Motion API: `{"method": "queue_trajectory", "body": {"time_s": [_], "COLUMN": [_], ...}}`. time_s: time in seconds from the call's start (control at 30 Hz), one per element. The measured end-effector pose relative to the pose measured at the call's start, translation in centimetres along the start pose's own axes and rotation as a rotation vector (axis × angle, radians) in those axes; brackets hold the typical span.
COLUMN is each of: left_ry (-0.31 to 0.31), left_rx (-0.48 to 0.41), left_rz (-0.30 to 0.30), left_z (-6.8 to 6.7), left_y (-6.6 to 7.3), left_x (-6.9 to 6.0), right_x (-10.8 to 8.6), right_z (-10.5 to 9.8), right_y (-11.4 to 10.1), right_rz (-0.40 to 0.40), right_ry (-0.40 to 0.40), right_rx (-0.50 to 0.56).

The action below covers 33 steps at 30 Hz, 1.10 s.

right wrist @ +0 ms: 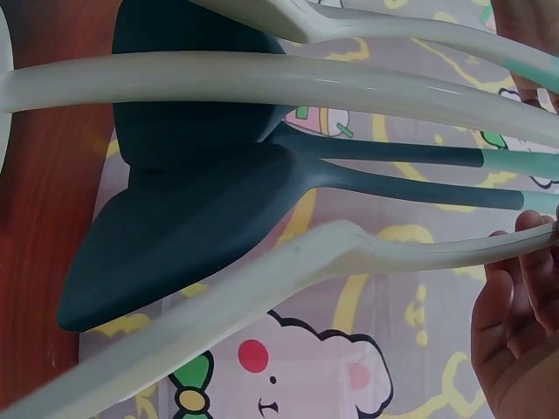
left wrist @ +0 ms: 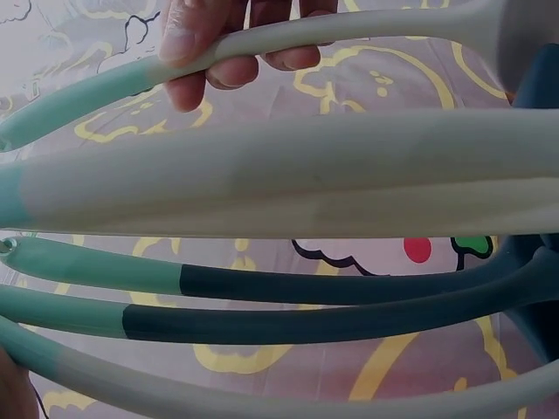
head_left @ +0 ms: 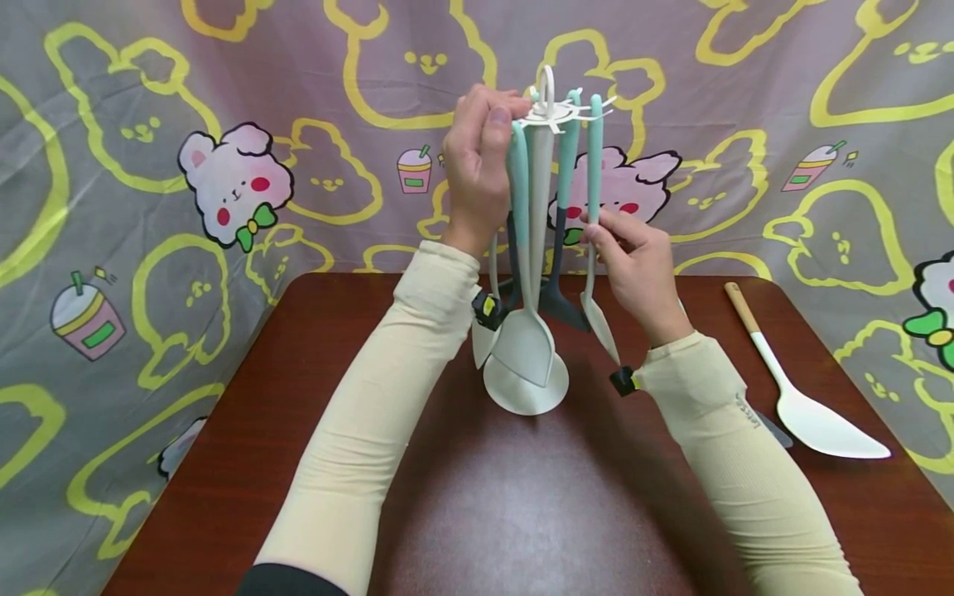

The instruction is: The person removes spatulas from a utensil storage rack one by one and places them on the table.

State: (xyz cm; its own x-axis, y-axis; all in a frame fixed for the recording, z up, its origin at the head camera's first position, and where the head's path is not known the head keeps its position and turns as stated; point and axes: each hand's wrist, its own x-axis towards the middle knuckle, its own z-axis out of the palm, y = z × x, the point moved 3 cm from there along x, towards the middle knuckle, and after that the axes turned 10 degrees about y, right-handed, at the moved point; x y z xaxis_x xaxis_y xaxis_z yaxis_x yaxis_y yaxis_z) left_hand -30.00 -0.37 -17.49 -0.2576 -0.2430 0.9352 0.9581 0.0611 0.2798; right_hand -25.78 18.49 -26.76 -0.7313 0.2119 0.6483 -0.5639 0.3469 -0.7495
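A white utensil rack stands upright on a round base, its hooked top ring near head height. My left hand grips the ring's left side, beside the mint handle of a white spatula hanging in front. With my right hand I pinch a second white spatula where its mint handle meets the white shaft; its blade shows edge-on. Its handle top is at a hook on the right. Two dark-headed utensils with mint handles, one a dark turner, hang between, and another pale utensil is at the left.
On the brown table, a large white spatula with a wooden handle end lies at the right. A dark piece shows partly behind my right forearm. A patterned cloth hangs behind and at both sides.
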Motion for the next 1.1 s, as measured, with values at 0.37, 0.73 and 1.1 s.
{"method": "queue_trajectory", "body": {"time_s": [0.37, 0.73, 1.1], "left_ry": [0.000, -0.009, -0.009], "left_rx": [0.004, 0.008, 0.002], "left_rz": [0.002, 0.004, 0.002], "left_z": [-0.06, -0.09, -0.09], "left_y": [0.14, 0.12, 0.15], "left_x": [-0.07, -0.11, -0.14], "right_x": [-0.07, -0.12, -0.09], "right_z": [0.12, -0.10, -0.02], "right_y": [-0.02, 0.16, 0.05], "right_rz": [0.018, 0.028, 0.008], "right_ry": [0.006, 0.004, 0.014], "right_rx": [0.011, -0.001, 0.002]}}
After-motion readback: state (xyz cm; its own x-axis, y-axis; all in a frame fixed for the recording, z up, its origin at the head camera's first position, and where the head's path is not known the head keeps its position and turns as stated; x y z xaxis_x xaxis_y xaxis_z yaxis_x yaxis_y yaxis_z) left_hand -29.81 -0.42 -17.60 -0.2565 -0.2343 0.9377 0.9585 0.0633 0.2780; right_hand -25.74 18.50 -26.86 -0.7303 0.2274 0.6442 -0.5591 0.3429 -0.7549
